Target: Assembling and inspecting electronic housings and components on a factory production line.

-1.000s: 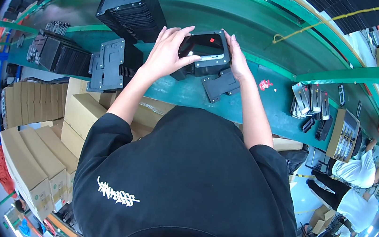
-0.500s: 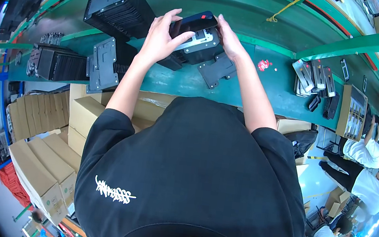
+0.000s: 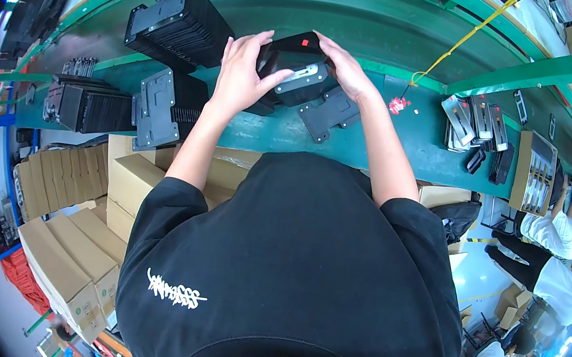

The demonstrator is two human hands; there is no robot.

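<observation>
Several black stacks crowd the left of the tabletop (image 3: 252, 134): a row of black panels (image 3: 98, 109), then a stack of black brackets (image 3: 161, 102), with a tall stack of plates (image 3: 184, 27) behind. An outward swing of the left forearm could nudge the brackets, which stand just beside it. At the middle, between the hands, the dark panel (image 3: 288, 44) with a red sticker tilts above a block of black plates (image 3: 301, 93). If one side were eased off before the other, it could slip or scuff its glossy face. The silver strip (image 3: 302, 73) near its lower edge might be knocked askew by a thumb. A loose bracket (image 3: 329, 116) lies near the right wrist, where a low arm could push it; red bits (image 3: 399, 105) beyond could be scattered by a sleeve-side sweep.

As for pose, the left hand (image 3: 243, 72) curves its fingers up the panel's left side, thumb stretched inward near the lower edge, apparently gripping it. The right hand (image 3: 344, 68) arches over the upper right corner, its back outward; its thumb is hidden, so I cannot tell whether it pinches. Both forearms reach forward and converge.
</observation>
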